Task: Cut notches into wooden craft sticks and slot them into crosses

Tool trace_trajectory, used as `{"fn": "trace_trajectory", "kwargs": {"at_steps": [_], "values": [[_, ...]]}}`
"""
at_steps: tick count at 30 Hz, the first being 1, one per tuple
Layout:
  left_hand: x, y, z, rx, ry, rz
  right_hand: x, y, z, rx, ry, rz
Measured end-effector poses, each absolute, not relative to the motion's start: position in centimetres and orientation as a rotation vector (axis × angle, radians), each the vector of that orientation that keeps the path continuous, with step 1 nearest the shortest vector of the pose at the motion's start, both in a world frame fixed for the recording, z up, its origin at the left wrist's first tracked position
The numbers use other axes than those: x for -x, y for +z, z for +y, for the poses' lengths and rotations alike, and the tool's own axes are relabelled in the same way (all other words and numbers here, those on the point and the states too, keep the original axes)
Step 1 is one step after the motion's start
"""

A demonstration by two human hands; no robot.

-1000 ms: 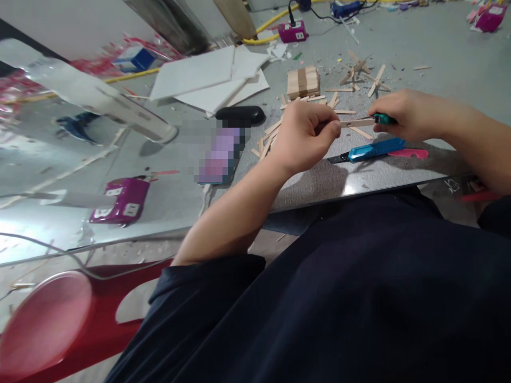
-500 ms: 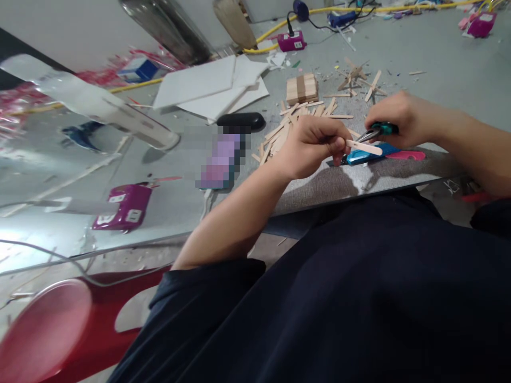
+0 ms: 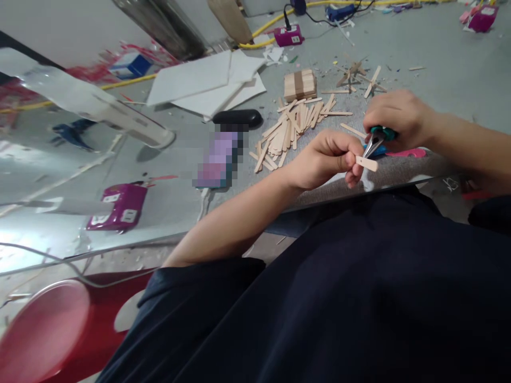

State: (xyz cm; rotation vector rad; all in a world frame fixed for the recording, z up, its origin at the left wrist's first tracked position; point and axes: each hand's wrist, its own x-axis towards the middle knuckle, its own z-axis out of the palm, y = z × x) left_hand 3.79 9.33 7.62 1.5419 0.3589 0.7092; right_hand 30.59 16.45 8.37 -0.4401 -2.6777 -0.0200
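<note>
My left hand [image 3: 333,158] pinches a wooden craft stick [image 3: 368,163], whose rounded end sticks out to the right and bears a small dark mark. My right hand [image 3: 401,119] is wrapped round green-handled pliers [image 3: 376,139]. The metal jaws point down and reach the stick beside my left fingertips; whether they grip it I cannot tell. Behind the pliers lie a blue tool [image 3: 377,149], partly covered, and a pink strip [image 3: 409,152]. A loose pile of craft sticks [image 3: 289,130] spreads left of my hands, with a banded stick bundle [image 3: 300,85] behind it.
A phone [image 3: 219,157], blurred out, and a black case [image 3: 238,118] lie left of the pile. White sheets [image 3: 191,80] sit farther back. Joined sticks [image 3: 373,82] rest beyond my right hand. At left are a purple power adapter [image 3: 120,205] and a red stool [image 3: 43,330].
My left hand has come slightly down and right with the craft stick. The plier jaws have swung downward and now meet the stick near my fingertips.
</note>
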Motion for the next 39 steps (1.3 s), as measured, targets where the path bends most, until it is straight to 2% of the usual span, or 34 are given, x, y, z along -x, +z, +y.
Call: {"fn": "trace_trajectory", "kwargs": {"at_steps": [9,19,27,31,39], "values": [[-3.1,8.4,10.7,-1.504,1.025,0.415,-32.7,8.7,18.5,0.553,-0.164,-2.463],[-2.3,7.3,11.6,-1.933,1.319,0.635,-32.3,8.4,19.5,0.486,0.062,-2.645],[-1.6,7.9,11.4,-2.149,1.297,0.754,-31.8,9.4,18.3,0.494,0.277,-2.682],[-1.3,7.7,11.5,-2.203,1.308,0.747,-31.6,9.8,17.6,0.653,0.420,-2.692],[-1.1,8.0,11.4,-2.239,1.279,0.789,-31.8,9.9,17.4,0.563,0.321,-2.764]]}}
